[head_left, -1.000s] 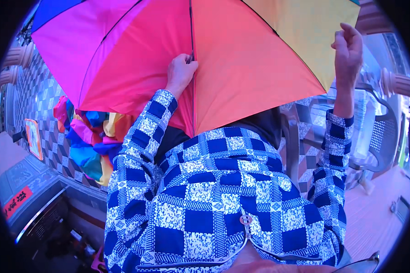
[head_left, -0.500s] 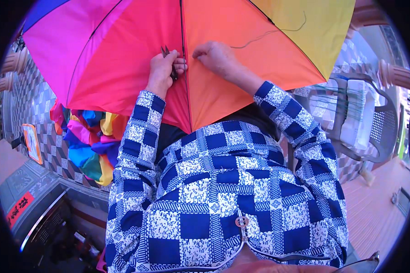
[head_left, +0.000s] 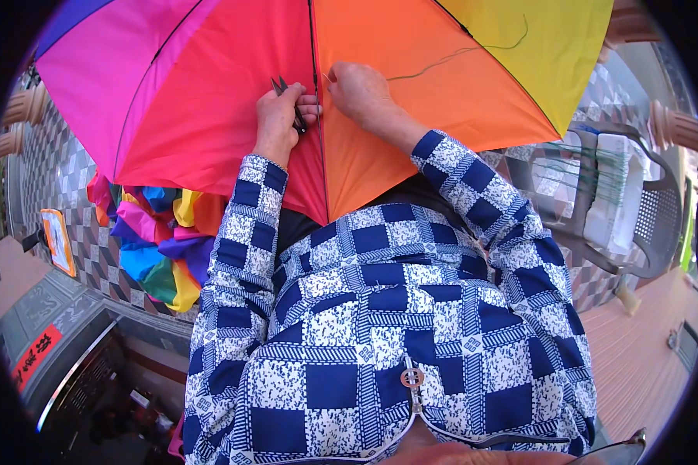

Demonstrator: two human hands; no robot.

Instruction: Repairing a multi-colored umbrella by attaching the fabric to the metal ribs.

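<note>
At the middle rib (head_left: 314, 62) of an open umbrella (head_left: 287, 46), worked with both bare hands, one on each side of the dark line. Had the umbrella spread in front of the checked shirt (head_left: 395, 341), with panels running from violet through pink and red to orange and yellow. Held the black snips (head_left: 298, 120) in the left hand (head_left: 278, 116), lodged against the palm with the blades pointing up and away from the body, and reached with the free fingertips close to the rib. Pinched with the right hand (head_left: 361, 91) just across the rib, over the orange panel, thumb and fingers drawn together, seemingly on the thread (head_left: 450, 56); had its loose length lying from behind that hand across the orange and onto the yellow. Could not make out a needle in the pinch, nor any stitch. Judged the step in hand to be tying or sewing panel to rib, with the snips merely parked. For the next move, judged necessary a rib steadied by the left fingertips, a thread drawn through snugly without snagging, and only afterwards a turn of the snips for trimming. Saw to the left, on the tiled floor (head_left: 77, 178), a heap of bright cloth (head_left: 159, 240); to the right, on a grey chair (head_left: 659, 221), a white block (head_left: 618, 209) with greenish strands (head_left: 613, 167) draped over.
</note>
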